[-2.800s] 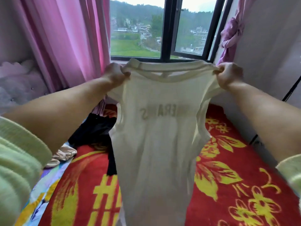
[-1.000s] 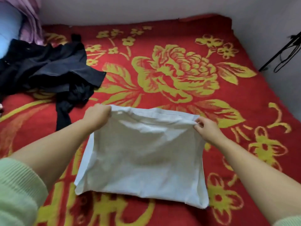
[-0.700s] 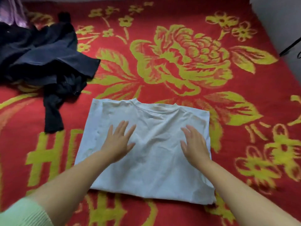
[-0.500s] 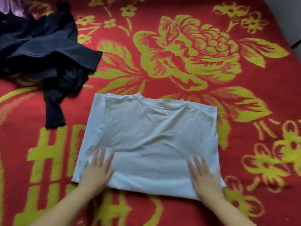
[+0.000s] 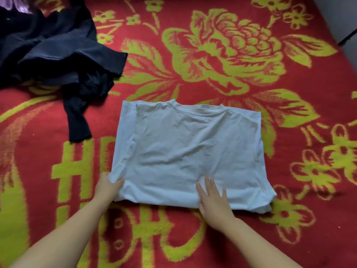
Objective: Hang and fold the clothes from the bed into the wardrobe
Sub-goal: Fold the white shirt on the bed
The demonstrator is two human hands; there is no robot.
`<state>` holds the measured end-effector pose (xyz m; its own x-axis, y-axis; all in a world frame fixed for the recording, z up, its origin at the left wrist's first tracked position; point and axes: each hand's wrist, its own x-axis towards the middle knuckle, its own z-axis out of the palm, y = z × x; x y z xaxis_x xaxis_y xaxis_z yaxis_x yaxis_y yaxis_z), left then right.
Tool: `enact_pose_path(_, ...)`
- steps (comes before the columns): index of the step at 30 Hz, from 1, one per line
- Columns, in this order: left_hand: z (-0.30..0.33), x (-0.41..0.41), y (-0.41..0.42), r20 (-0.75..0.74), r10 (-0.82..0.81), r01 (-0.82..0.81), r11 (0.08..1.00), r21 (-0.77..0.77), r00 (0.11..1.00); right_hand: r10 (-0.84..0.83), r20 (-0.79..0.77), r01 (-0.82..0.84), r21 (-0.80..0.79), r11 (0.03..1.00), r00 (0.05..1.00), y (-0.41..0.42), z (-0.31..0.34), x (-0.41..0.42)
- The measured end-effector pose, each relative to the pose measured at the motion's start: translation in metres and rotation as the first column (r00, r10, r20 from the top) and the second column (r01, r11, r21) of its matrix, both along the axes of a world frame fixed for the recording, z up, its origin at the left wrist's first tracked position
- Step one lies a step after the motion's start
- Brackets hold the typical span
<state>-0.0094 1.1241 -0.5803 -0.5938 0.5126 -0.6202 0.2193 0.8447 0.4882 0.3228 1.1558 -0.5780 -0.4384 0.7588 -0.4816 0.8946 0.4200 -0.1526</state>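
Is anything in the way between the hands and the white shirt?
Nothing is. The left hand already pinches the white shirt at its near left corner, and the right hand lies flat on its near edge. The black clothes lie off to the far left.

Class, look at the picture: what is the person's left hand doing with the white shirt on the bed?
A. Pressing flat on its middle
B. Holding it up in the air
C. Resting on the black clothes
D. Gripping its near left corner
D: the left hand curls round the near left corner of the white shirt, while the right hand lies flat on its near edge.
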Motion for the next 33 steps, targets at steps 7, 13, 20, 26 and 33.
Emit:
enact_pose_path(7, 0.045, 0.036, 0.009, 0.208, -0.039, -0.03, 0.947, 0.321, 0.977, -0.416, -0.386, 0.299, -0.33, 0.896, 0.823, 0.091, 0.054, -0.126)
enact_pose_path(13, 0.085, 0.087, 0.02, 0.191, -0.377, 0.272, 0.867, 0.418, 0.906, -0.515, -0.288, 0.305, -0.543, 0.782, 0.807, 0.142, 0.073, -0.216)
enact_pose_path(20, 0.108, 0.127, 0.037, 0.21, -0.449, 0.303, 0.816, 0.492, 0.869, -0.679, -0.413, 0.513, -0.45, 0.731, 0.607, 0.207, 0.072, -0.175)
enact_pose_path(26, 0.116, 0.241, 0.069, 0.193, -0.649, 0.474, 0.698, 0.537, 0.736, -0.845, -0.479, 0.665, -0.553, 0.502, 0.238, 0.252, 0.074, -0.024)
enact_pose_path(33, 0.065, 0.315, 0.078, 0.148, -0.853, 0.763, 0.516, 0.39, 0.501, -0.754, -0.396, 0.694, -0.316, 0.647, 0.524, 0.244, 0.053, 0.109)
